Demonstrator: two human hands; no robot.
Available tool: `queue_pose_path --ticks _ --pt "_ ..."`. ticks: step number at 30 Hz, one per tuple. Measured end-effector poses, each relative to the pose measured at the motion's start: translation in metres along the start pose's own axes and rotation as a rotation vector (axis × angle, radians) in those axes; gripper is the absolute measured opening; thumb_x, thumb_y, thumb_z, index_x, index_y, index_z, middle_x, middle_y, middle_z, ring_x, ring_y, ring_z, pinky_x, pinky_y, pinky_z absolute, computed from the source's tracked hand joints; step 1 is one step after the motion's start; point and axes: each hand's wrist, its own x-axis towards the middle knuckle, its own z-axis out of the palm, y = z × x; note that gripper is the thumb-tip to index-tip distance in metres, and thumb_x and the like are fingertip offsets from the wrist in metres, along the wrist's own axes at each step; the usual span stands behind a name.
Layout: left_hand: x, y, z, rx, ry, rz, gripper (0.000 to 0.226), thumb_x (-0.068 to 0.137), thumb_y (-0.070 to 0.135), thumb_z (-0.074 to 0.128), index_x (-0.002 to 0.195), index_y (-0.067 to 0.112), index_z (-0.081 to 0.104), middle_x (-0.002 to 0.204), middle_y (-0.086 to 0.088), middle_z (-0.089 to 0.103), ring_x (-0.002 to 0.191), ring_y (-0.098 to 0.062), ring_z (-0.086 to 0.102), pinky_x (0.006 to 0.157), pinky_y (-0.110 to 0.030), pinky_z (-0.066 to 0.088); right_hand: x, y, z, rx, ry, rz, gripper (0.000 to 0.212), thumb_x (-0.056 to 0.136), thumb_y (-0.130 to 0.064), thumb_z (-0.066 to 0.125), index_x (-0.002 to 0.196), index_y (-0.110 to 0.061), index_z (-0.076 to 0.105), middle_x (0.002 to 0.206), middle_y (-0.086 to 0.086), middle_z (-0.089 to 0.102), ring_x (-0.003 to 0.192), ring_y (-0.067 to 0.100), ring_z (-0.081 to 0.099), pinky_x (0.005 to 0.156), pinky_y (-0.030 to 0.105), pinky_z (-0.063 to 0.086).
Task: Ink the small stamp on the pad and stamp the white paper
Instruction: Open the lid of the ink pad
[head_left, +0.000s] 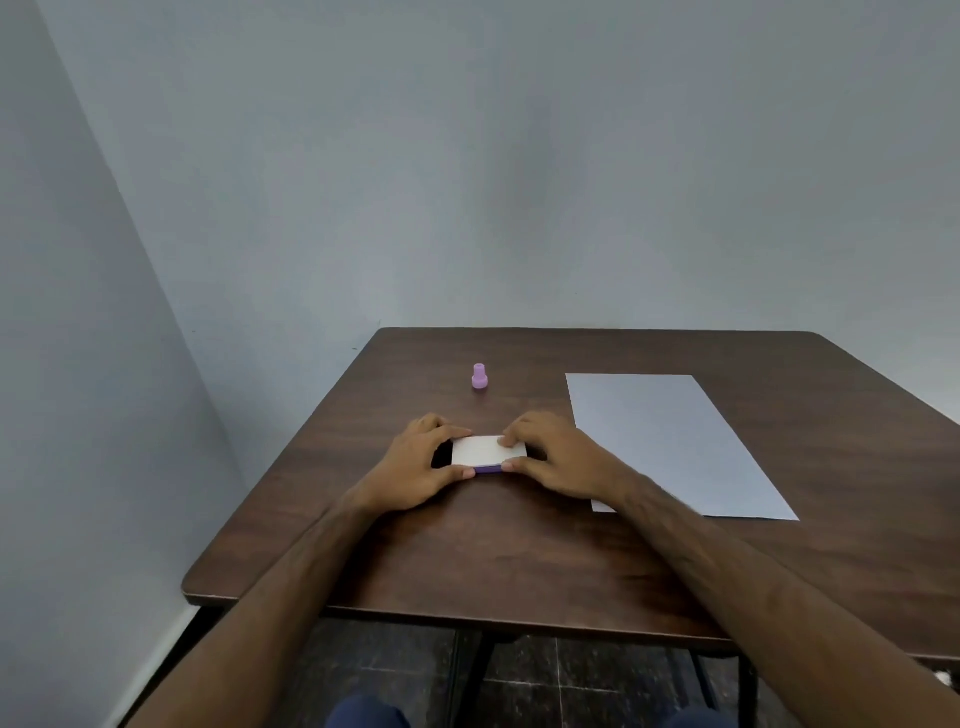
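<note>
Tabletop (509, 551) of dark brown wood grain fills the lower half of the view, pushed into a corner of plain pale grey walls (467, 156). Dark floor tiles (571, 686) and black table legs show beneath its near edge.

Near the middle of the tabletop lies a small flat ink pad (487, 453) with a white lid and a purple base; the lid is down. No writing or brand can be read on it. Both hands grip it: the left hand (415, 467) clasps its left end between thumb and fingers, and the right hand (556, 457) pinches its right end, fingers on the lid and thumb at the near edge.

Beyond the ink pad, farther from the person, a small lilac stamp (480, 376) stands upright and alone. To the right of the ink pad, a blank sheet of white paper (670, 441) lies flat; the right forearm crosses its near left corner.
</note>
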Motion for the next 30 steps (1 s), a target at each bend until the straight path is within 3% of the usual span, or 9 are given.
queue_pose_path --ticks 3,6,10,12,15,20,24,28,30 --pt "0.001 -0.001 0.0 -0.015 0.0 -0.012 0.052 0.086 0.04 0.076 0.133 0.022 0.062 0.12 -0.002 0.056 0.118 -0.019 0.05 0.106 -0.039 0.041 0.005 -0.001 -0.006 0.059 0.01 0.046 0.024 0.098 -0.034 0.059 0.111 -0.018 0.071 0.108 -0.002 0.072 0.098 0.01 0.062 0.086 0.025 0.05" --pt "0.001 -0.001 -0.001 -0.047 0.005 -0.038 0.041 0.083 0.042 0.079 0.115 0.021 0.063 0.113 0.001 0.056 0.11 -0.019 0.051 0.1 -0.043 0.046 0.013 -0.001 -0.013 0.127 0.015 0.118 0.028 0.102 -0.037 0.052 0.103 -0.019 0.073 0.095 -0.002 0.073 0.085 0.009 0.064 0.072 0.022 0.05" --pt "0.0 0.001 -0.003 -0.149 -0.007 -0.072 0.082 0.08 0.044 0.081 0.148 0.028 0.04 0.129 0.004 0.059 0.113 -0.011 0.054 0.1 -0.033 0.048 0.032 0.004 -0.02 0.189 0.027 0.212 0.039 0.102 -0.042 0.05 0.089 -0.012 0.072 0.08 0.006 0.07 0.071 0.016 0.06 0.063 0.028 0.044" --pt "0.001 0.0 -0.003 -0.173 -0.012 -0.102 0.1 0.078 0.046 0.082 0.157 0.031 0.021 0.127 0.004 0.058 0.114 -0.01 0.055 0.1 -0.027 0.046 0.04 0.008 -0.018 0.245 0.037 0.283 0.038 0.102 -0.041 0.049 0.095 -0.01 0.071 0.088 0.007 0.072 0.078 0.015 0.063 0.069 0.03 0.05" --pt "0.002 -0.003 -0.001 -0.203 0.002 -0.122 0.115 0.076 0.044 0.085 0.16 0.028 0.009 0.124 0.001 0.061 0.117 -0.014 0.056 0.106 -0.031 0.044 0.046 0.014 -0.013 0.315 0.057 0.384 0.034 0.104 -0.036 0.048 0.104 -0.009 0.068 0.101 0.007 0.072 0.089 0.02 0.068 0.08 0.036 0.057" --pt "0.003 -0.005 -0.001 -0.188 0.01 -0.119 0.113 0.077 0.046 0.083 0.16 0.028 0.01 0.127 0.007 0.063 0.121 -0.014 0.052 0.109 -0.032 0.041 0.05 0.024 -0.008 0.288 0.064 0.429 0.028 0.104 -0.022 0.048 0.113 -0.008 0.07 0.112 0.005 0.072 0.088 0.012 0.066 0.069 0.017 0.047" --pt "0.004 -0.005 0.0 -0.173 0.006 -0.114 0.11 0.078 0.047 0.082 0.16 0.029 0.011 0.13 0.007 0.063 0.119 -0.01 0.052 0.103 -0.025 0.04 0.056 0.027 -0.008 0.317 0.049 0.46 0.025 0.102 -0.012 0.05 0.112 -0.006 0.073 0.117 0.006 0.072 0.1 0.014 0.063 0.074 0.019 0.048" --pt "0.004 -0.005 -0.001 -0.208 -0.011 -0.117 0.112 0.075 0.048 0.084 0.16 0.03 0.012 0.126 0.007 0.063 0.114 -0.007 0.057 0.097 -0.017 0.04 0.061 0.03 -0.008 0.369 0.086 0.528 0.025 0.101 -0.009 0.051 0.111 -0.004 0.074 0.116 0.009 0.073 0.096 0.013 0.063 0.07 0.019 0.05" --pt "0.003 -0.005 -0.001 -0.231 -0.019 -0.117 0.115 0.073 0.049 0.085 0.16 0.03 0.013 0.122 0.011 0.064 0.112 -0.005 0.059 0.091 -0.006 0.037 0.064 0.032 -0.008 0.353 0.11 0.555 0.025 0.102 -0.01 0.051 0.111 -0.004 0.073 0.115 0.01 0.073 0.092 0.012 0.063 0.066 0.017 0.049"
